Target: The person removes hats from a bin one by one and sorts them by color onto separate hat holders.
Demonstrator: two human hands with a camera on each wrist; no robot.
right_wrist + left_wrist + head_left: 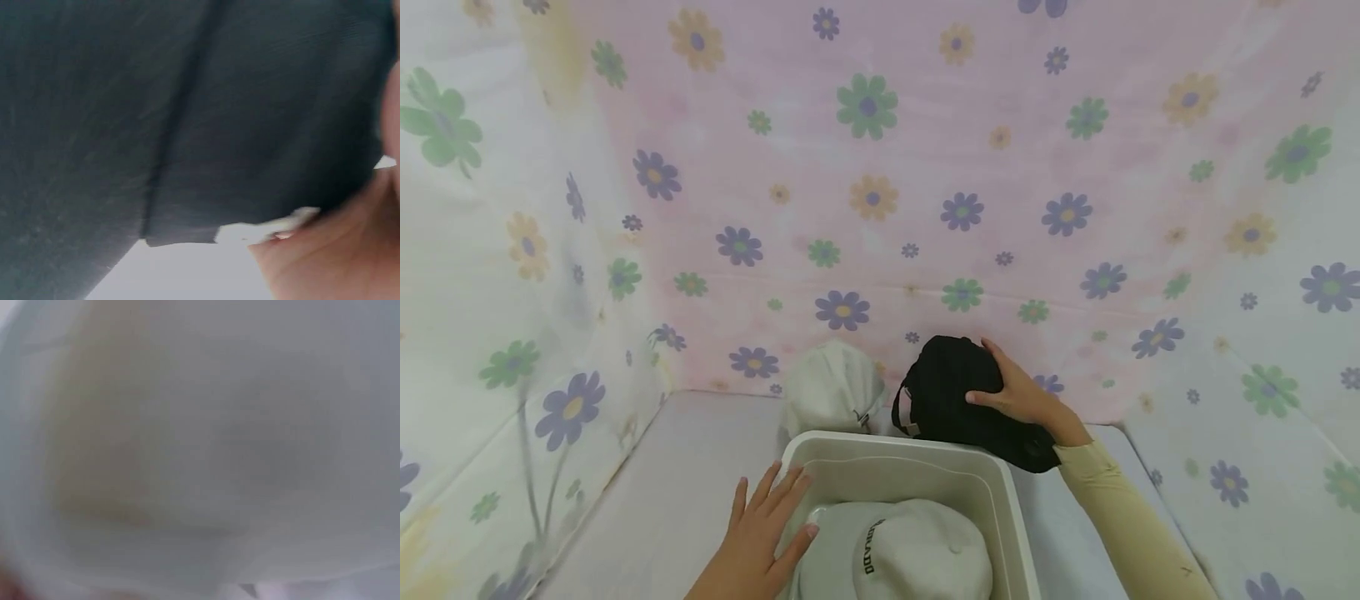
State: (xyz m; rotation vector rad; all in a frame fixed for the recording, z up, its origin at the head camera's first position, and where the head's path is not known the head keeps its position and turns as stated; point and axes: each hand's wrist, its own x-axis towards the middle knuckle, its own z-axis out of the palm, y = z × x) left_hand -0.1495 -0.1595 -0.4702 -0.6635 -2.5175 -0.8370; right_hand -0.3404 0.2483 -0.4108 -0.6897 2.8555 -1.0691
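Note:
My right hand [1018, 390] grips a black cap [951, 383] behind the bin, thumb on its near side and fingers over the back. The cap's brim points to the right, and its dark cloth [250, 125] fills most of the right wrist view. At the left rim of a pale plastic bin [910, 443], my left hand [760, 533] is spread with straight fingers. Inside the bin lies a light cap [932, 550] with dark lettering on its front. The left wrist view is a blur of pale surfaces.
A white cap [831, 387] stands behind the bin's back left corner, beside the black one. The pale table [700, 433] runs back to a flowered cloth wall [865, 250], with more flowered cloth along both sides.

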